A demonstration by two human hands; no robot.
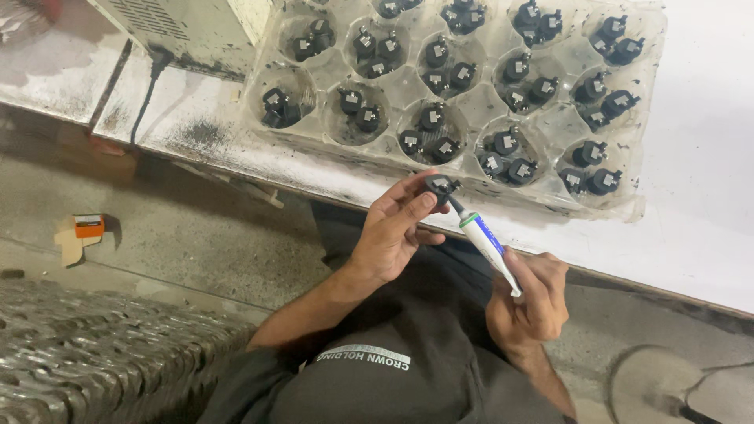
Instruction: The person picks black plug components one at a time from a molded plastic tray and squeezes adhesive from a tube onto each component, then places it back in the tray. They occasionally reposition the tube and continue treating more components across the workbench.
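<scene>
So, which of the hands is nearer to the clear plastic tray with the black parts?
Left. The left hand holds a black part just at the tray front edge; the right hand, gripping the tube, is lower, farther away.

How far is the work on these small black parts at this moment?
Done: cannot tell; the black parts in the clear plastic tray show no visible marks of treatment. In hand: the left hand holds one black part, and the right hand points the tube nozzle at it. Left: probably many tray parts.
</scene>
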